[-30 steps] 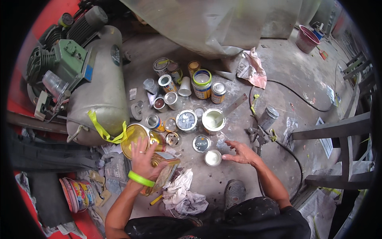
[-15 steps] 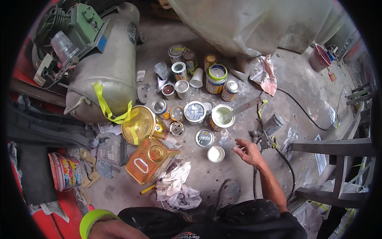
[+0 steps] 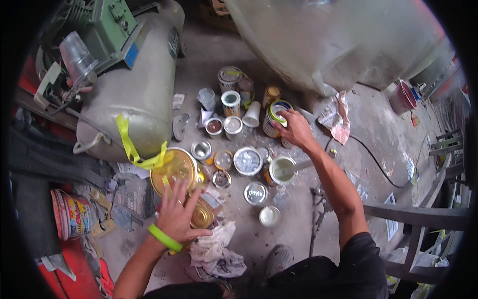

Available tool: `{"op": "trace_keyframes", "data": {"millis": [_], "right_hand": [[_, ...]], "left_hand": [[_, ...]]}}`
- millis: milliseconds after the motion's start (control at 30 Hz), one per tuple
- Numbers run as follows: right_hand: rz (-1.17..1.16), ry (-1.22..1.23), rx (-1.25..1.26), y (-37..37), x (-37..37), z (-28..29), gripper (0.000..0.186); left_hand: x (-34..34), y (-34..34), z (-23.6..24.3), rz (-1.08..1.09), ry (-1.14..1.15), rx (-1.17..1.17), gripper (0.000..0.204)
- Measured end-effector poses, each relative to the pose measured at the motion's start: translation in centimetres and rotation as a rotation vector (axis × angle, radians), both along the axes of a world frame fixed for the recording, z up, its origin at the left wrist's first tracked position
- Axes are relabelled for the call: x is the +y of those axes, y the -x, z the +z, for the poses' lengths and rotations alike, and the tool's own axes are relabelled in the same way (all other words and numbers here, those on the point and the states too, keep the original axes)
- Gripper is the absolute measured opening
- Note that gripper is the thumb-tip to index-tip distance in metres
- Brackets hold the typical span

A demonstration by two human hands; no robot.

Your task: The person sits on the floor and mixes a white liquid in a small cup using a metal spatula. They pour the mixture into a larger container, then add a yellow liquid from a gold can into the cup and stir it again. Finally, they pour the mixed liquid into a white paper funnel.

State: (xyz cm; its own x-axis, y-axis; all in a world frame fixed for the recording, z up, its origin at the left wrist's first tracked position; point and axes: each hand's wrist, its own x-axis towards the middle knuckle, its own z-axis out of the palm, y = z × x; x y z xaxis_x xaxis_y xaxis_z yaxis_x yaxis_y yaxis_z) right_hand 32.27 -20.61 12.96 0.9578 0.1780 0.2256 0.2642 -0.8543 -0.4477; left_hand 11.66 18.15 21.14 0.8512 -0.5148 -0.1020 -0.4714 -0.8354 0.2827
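Note:
My right hand [image 3: 296,128] reaches to a paint can [image 3: 270,128] with a yellow-green rim at the far middle. Its fingers and thumb are bent at the can's near right rim, partly covering the top. Over the rectangular gold tin [image 3: 202,218] at the left, my left hand [image 3: 178,213] has its fingers spread and hides the tin's handle. Behind that hand stands a round yellow-lidded can [image 3: 173,171]. Nearer the middle are an open can of pale paint [image 3: 282,171] with a flat stick, a loose lid [image 3: 255,193] and a small white cup [image 3: 269,216].
A compressor tank [image 3: 132,89] fills the far left. Several cans and cups cluster mid-floor, with a crumpled rag [image 3: 217,251] near my feet. A dark hose [image 3: 377,164] and a grey wooden frame [image 3: 416,215] lie to the right. Plastic sheeting [image 3: 328,45] hangs behind.
My right hand has moved away from me, from beside the white cup to the yellow-green-rimmed can. My left hand has risen from the lower edge to the gold tin. The view has shifted slightly.

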Motion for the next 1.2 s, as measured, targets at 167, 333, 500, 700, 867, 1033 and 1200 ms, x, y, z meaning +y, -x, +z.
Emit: {"op": "trace_keyframes", "data": {"millis": [167,333,500,700,867,1033,1200], "right_hand": [[-0.055,0.116,-0.102,-12.2,0.3,-5.7,0.051],[-0.082,0.164,0.109,-18.9,-0.8,-9.0,0.069],[-0.063,0.213,0.181,-19.4,0.2,-9.8,0.077],[-0.169,0.151,-0.118,-15.9,1.4,-3.9,0.070],[-0.122,0.132,-0.261,-7.4,2.6,5.3,0.071],[0.042,-0.039,-0.255,2.1,2.4,11.7,0.065],[0.239,-0.141,-0.083,13.2,2.4,13.4,0.075]], "left_hand": [[1.5,0.0,-3.5,0.044,0.019,-0.008,0.105],[1.8,-0.5,-4.2,0.058,0.098,0.004,0.095],[2.0,-0.7,-4.1,0.082,0.107,0.018,0.089],[2.0,-0.6,-3.9,0.077,0.092,0.045,0.092],[1.7,-0.6,-4.7,0.042,0.084,0.023,0.107],[1.4,0.6,-4.3,0.086,0.046,-0.095,0.120],[-4.5,1.6,-0.3,-0.107,0.082,-0.484,0.124]]}}
